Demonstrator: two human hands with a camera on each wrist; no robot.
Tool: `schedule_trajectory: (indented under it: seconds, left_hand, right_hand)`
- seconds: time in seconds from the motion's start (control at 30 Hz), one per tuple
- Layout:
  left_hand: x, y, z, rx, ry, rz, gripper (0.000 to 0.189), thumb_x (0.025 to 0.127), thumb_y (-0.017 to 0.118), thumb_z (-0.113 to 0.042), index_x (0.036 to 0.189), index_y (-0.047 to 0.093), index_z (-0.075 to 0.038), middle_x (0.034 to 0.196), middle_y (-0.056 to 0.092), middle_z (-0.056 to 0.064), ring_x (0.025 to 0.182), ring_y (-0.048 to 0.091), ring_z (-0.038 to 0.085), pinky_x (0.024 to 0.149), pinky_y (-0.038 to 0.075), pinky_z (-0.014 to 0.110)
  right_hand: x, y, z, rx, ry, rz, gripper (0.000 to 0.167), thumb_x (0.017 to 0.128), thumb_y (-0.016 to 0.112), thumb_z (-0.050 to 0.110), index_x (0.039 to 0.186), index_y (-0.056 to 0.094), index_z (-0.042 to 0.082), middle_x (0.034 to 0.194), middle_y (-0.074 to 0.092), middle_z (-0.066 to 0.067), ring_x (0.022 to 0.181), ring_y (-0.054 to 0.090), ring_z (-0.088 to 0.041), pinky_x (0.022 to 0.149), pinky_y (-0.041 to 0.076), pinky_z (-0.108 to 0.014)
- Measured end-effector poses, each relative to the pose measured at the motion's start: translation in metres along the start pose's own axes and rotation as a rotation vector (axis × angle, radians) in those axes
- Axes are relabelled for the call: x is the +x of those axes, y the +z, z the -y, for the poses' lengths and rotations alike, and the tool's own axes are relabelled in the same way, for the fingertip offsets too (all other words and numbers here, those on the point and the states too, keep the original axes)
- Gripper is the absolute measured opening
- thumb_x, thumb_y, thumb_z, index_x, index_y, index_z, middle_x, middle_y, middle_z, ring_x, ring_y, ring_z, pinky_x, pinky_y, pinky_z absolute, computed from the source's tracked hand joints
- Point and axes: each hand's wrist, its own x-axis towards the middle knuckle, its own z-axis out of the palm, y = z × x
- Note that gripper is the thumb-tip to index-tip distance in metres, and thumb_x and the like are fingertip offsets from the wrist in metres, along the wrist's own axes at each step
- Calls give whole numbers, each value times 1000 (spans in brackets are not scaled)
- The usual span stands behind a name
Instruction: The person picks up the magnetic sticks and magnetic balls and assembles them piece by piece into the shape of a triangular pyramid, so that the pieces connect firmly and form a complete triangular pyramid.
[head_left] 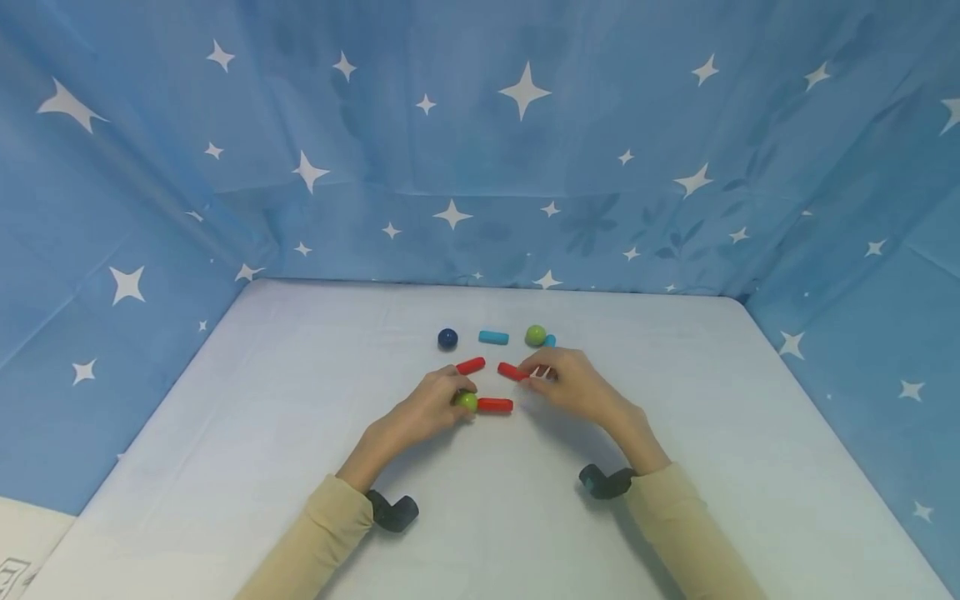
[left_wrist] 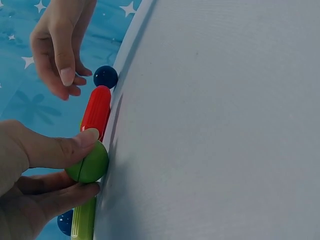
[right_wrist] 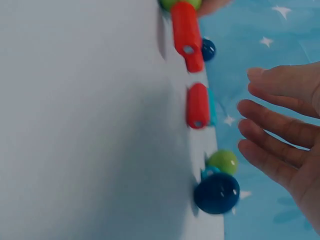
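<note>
My left hand (head_left: pixel 433 407) pinches a green ball (left_wrist: pixel 90 167) between thumb and fingers. A red rod (head_left: pixel 496 405) meets that ball end to end and points right over the white table. My right hand (head_left: pixel 572 385) hovers with relaxed fingers, holding nothing. In the head view its fingertips overlap a second red rod (head_left: pixel 511 372), but the right wrist view shows a gap between the fingers and that rod (right_wrist: pixel 198 106). Another red rod (head_left: pixel 471 366) lies just beyond my left fingers. In the left wrist view, a green rod (left_wrist: pixel 84 220) sits below the left fingers.
Farther back lie a dark blue ball (head_left: pixel 447 338), a light blue rod (head_left: pixel 493 337) and another green ball (head_left: pixel 536 335). A second light blue rod (head_left: pixel 551 341) and a dark blue ball (right_wrist: pixel 217 193) are near my right hand. A starry blue curtain (head_left: pixel 480 150) surrounds the white table (head_left: pixel 480 517).
</note>
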Motion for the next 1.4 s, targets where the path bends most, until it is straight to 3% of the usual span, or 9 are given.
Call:
schedule_trajectory:
  seconds: [0.23, 0.47, 0.67, 0.9, 1.4]
  left_hand:
    - [-2, 1, 1, 6, -15, -11, 32, 86, 81, -4, 116, 73, 0, 104, 65, 7, 91, 58, 18, 84, 56, 32]
    - [-5, 1, 1, -7, -34, -7, 32, 86, 81, -3, 117, 73, 1, 106, 66, 9, 94, 58, 20, 87, 56, 35]
    - [-5, 2, 0, -13, -42, -11, 32, 86, 81, -2, 117, 73, 1, 105, 65, 8, 94, 58, 20, 88, 57, 35]
    - [-4, 3, 0, -20, -47, -6, 30, 86, 81, -3, 115, 73, 0, 111, 67, 10, 98, 60, 21, 88, 58, 37]
    - [0, 1, 0, -8, -34, -5, 31, 86, 81, -3, 115, 73, 1, 106, 66, 8, 94, 58, 19, 87, 56, 35]
  right_hand:
    - [-1, -13, -20, -3, -27, -97, 24, 92, 76, 8, 115, 75, 4, 104, 74, -9, 88, 65, -20, 81, 58, -41]
    - [-1, -15, -36, 21, 45, -103, 29, 92, 77, 13, 119, 73, 3, 114, 73, -13, 100, 65, -28, 88, 56, -48]
    - [-4, -14, -49, 58, 147, -71, 39, 90, 79, 17, 126, 70, 5, 120, 70, -13, 108, 64, -31, 92, 57, -48]
    - [-6, -12, -62, 116, 201, 1, 48, 90, 80, 22, 132, 65, 5, 120, 68, -17, 111, 67, -36, 94, 57, -51]
    - [-5, -14, -59, 133, 164, 37, 38, 92, 77, 15, 128, 69, 6, 120, 72, -12, 112, 68, -32, 96, 57, -49]
